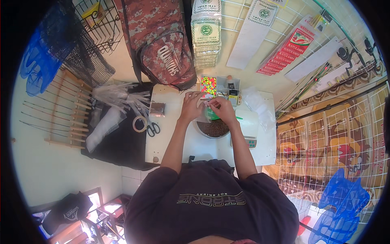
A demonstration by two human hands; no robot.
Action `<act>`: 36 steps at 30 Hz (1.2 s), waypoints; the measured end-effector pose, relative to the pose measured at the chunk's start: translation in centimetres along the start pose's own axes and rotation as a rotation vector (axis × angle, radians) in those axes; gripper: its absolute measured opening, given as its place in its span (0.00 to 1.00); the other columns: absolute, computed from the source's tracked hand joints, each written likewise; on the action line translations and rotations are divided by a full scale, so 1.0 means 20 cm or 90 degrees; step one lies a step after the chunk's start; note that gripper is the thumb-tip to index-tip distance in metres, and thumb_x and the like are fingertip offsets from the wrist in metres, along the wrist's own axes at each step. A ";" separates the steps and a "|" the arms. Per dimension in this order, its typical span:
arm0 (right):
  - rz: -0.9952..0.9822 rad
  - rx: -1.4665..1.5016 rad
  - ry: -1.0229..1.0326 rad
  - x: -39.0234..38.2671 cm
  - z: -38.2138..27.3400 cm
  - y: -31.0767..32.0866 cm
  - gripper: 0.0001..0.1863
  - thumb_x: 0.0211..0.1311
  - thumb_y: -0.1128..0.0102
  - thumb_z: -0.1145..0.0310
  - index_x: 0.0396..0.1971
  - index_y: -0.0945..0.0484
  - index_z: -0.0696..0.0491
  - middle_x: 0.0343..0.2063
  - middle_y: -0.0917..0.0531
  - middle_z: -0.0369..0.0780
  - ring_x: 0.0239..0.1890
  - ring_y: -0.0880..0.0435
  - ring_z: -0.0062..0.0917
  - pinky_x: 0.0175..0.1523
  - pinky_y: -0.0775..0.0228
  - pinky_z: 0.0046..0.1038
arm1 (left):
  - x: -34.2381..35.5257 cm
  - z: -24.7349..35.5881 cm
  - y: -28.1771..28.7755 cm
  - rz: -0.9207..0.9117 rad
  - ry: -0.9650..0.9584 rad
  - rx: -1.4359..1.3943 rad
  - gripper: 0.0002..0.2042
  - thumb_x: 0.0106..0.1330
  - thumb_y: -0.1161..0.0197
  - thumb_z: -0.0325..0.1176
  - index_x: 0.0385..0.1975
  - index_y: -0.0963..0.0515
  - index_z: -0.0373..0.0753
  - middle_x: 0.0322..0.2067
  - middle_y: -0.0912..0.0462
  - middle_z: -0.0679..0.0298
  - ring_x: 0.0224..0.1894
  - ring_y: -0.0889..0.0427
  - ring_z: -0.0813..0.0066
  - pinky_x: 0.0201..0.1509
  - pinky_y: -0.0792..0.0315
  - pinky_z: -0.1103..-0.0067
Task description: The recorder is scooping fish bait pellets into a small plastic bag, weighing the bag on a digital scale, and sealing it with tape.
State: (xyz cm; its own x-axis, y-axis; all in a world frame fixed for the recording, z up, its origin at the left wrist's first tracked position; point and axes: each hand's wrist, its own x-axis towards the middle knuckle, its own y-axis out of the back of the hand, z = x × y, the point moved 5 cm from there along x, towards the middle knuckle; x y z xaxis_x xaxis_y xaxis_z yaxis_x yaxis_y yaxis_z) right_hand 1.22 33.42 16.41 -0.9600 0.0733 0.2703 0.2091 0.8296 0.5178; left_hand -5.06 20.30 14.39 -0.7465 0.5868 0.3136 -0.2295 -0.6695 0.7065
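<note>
Above a round metal bowl of small brown pellets (213,128), both hands meet at a small clear plastic bag (203,116). My left hand (191,107) is closed on the bag's upper edge. My right hand (223,109) pinches near the bag's opening, its fingertips close to the left ones. What the bag holds is hard to make out. A green scoop (215,115) rests in the bowl, partly hidden behind my right hand. Left of my left hand lies a packed clear bag of brown pellets (157,109).
A digital scale (248,122) stands right of the bowl, beside crumpled clear plastic (261,107). Behind the hands is a divided box (209,86) with bright small pieces. Scissors (153,129), a tape roll (139,123) and empty plastic bags (122,97) lie left.
</note>
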 end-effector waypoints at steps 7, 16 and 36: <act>0.067 0.062 -0.079 0.01 0.08 0.00 0.08 0.52 0.37 0.74 0.33 0.21 0.59 0.27 0.17 0.40 0.28 0.18 0.21 0.35 0.26 0.22 | -0.06 0.06 0.02 0.082 0.038 -0.101 0.19 0.53 0.35 0.38 0.43 0.29 0.38 0.41 0.27 0.58 0.50 0.35 0.56 0.55 0.38 0.68; 0.092 0.036 -0.104 -0.02 0.12 0.00 0.09 0.53 0.39 0.73 0.34 0.20 0.60 0.27 0.17 0.46 0.29 0.16 0.27 0.36 0.24 0.24 | -0.10 0.07 -0.03 0.097 0.074 -0.060 0.05 0.58 0.42 0.30 0.31 0.25 0.37 0.30 0.22 0.61 0.36 0.25 0.67 0.41 0.30 0.72; 0.105 -0.301 -0.083 -0.20 0.18 0.16 0.13 0.47 0.35 0.68 0.35 0.20 0.53 0.37 0.21 0.41 0.44 0.26 0.35 0.50 0.32 0.33 | -0.11 0.03 -0.06 0.118 0.110 -0.234 0.08 0.56 0.36 0.27 0.34 0.20 0.33 0.27 0.19 0.59 0.27 0.21 0.77 0.33 0.27 0.81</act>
State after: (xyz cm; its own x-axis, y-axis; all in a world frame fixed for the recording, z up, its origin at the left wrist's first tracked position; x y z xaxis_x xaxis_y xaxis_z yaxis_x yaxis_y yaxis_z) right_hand 5.07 37.84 14.02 -0.9163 0.2751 0.2910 0.3916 0.4632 0.7951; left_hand -2.79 20.06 13.33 -0.8821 0.3780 0.2810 -0.2654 -0.8918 0.3665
